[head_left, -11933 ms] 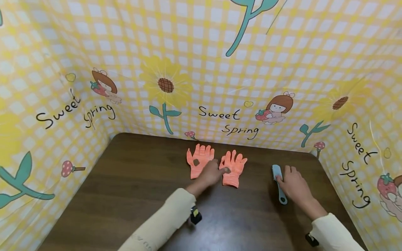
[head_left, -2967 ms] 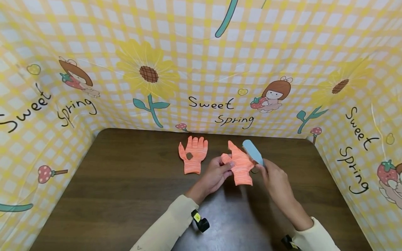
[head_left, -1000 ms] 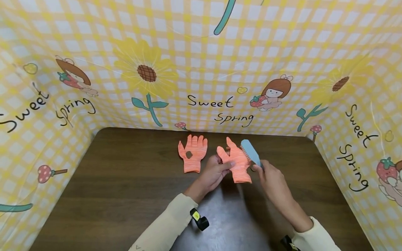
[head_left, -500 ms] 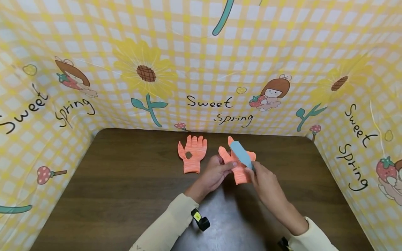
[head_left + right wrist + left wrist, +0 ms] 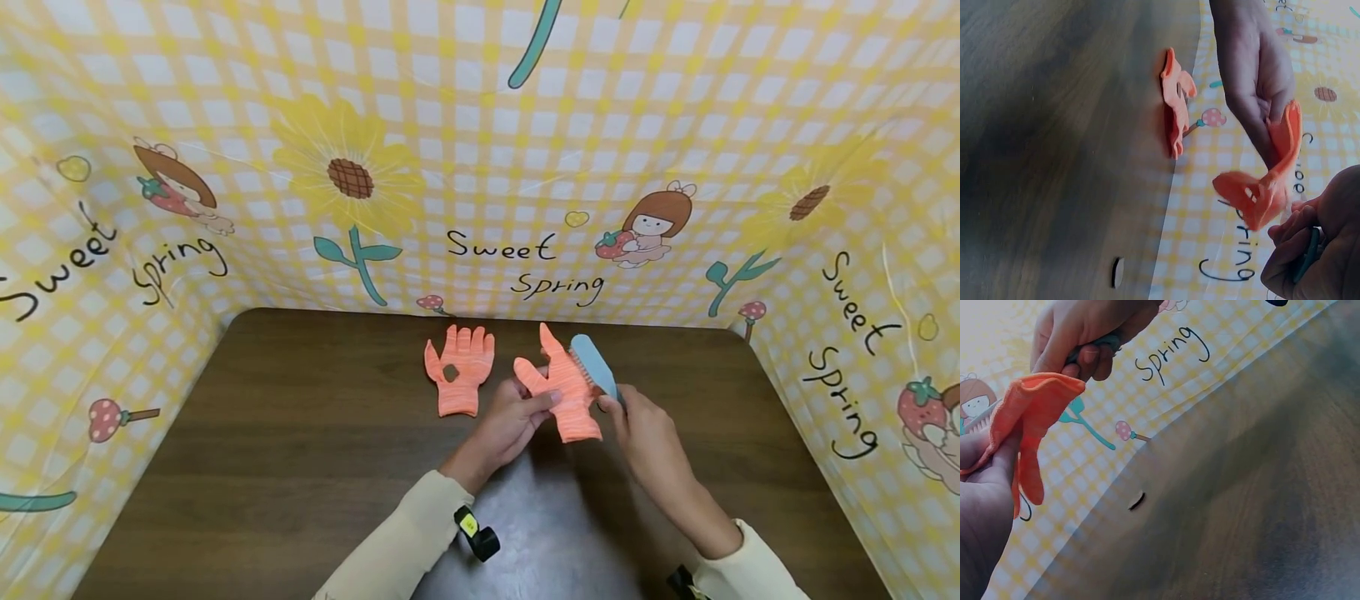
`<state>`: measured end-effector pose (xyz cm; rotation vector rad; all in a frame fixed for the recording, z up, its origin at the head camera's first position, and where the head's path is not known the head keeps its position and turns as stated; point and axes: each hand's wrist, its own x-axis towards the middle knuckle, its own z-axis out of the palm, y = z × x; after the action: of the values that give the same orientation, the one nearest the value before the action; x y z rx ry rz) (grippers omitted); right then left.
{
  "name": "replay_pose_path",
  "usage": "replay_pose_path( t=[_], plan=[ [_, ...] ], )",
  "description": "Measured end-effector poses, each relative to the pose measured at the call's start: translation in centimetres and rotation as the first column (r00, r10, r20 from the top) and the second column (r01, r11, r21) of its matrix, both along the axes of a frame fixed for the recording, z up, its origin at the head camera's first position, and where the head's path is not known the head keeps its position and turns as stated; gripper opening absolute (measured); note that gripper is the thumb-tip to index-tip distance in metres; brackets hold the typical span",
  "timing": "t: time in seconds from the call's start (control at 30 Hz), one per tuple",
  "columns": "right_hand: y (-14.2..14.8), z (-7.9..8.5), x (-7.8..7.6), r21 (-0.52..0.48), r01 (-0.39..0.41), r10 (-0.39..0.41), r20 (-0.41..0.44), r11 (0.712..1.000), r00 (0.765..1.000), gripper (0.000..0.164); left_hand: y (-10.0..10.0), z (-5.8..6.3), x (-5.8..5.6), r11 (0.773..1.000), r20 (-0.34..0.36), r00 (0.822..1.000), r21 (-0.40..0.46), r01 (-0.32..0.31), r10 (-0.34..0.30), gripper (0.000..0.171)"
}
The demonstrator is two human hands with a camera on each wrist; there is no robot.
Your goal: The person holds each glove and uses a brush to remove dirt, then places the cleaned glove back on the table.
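Observation:
An orange knit glove (image 5: 568, 387) hangs above the table, its cuff downward. My left hand (image 5: 510, 421) pinches it at its left side, thumb in front and the other fingers behind. In my right hand (image 5: 648, 433) is the handle of a light-blue brush (image 5: 592, 360), whose bristles lie along the glove's right side. The right wrist view shows my fingers (image 5: 1291, 250) curled round the brush handle. A second orange glove (image 5: 468, 367) lies flat on the table to the left, with a dark brown patch (image 5: 451, 372) on its palm.
The brown wooden table (image 5: 285, 450) ends at a yellow checked cloth (image 5: 495, 167) that rises behind and on both sides. A small flat piece (image 5: 1137, 500), dark-edged, lies on the table in both wrist views. A black wrist camera (image 5: 480, 537) sits at my left sleeve.
Earlier, both gloves and the brush lay on the table; one glove and the brush have since been lifted. In the last half second the brush moved from the glove's front to its right side.

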<state>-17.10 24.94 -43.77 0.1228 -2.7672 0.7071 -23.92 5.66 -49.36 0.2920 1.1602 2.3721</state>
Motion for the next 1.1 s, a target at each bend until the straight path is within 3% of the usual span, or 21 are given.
replay_pose_path(
  t=[0.23, 0.33, 0.43, 0.57, 0.8, 1.1],
  plan=[
    [0.3, 0.8, -0.1, -0.038, 0.048, -0.047, 0.029, 0.998, 0.998, 0.029, -0.5, 0.0, 0.1, 0.997, -0.031, 0.999, 0.066, -0.034, 0.036, 0.046],
    [-0.8, 1.0, 0.3, -0.031, -0.029, 0.028, -0.029, 0.999, 0.999, 0.024, -0.5, 0.3, 0.0, 0.998, -0.038, 0.999, 0.058, -0.017, 0.019, 0.045],
    [-1.8, 0.8, 0.6, 0.028, -0.113, 0.115, -0.123, 0.993, 0.986, 0.019, -0.2, 0.5, 0.0, 0.999, -0.044, 0.999, 0.044, 0.000, 0.002, 0.043],
    [-2.2, 0.3, 0.6, 0.072, -0.102, 0.115, -0.207, 0.992, 0.971, 0.020, -0.1, 0.8, 0.1, 0.999, -0.037, 0.999, 0.037, -0.004, 0.005, 0.044],
    [-1.2, 0.3, 0.2, 0.001, -0.062, 0.061, -0.130, 0.998, 0.990, 0.022, -0.3, 0.9, 0.2, 0.999, -0.022, 1.000, 0.042, -0.004, 0.005, 0.049],
    [0.2, 0.3, -0.5, 0.002, -0.003, 0.004, -0.119, 1.000, 0.993, 0.022, -0.2, 0.8, 0.3, 0.998, -0.021, 1.000, 0.060, -0.010, 0.011, 0.048]
  ],
)
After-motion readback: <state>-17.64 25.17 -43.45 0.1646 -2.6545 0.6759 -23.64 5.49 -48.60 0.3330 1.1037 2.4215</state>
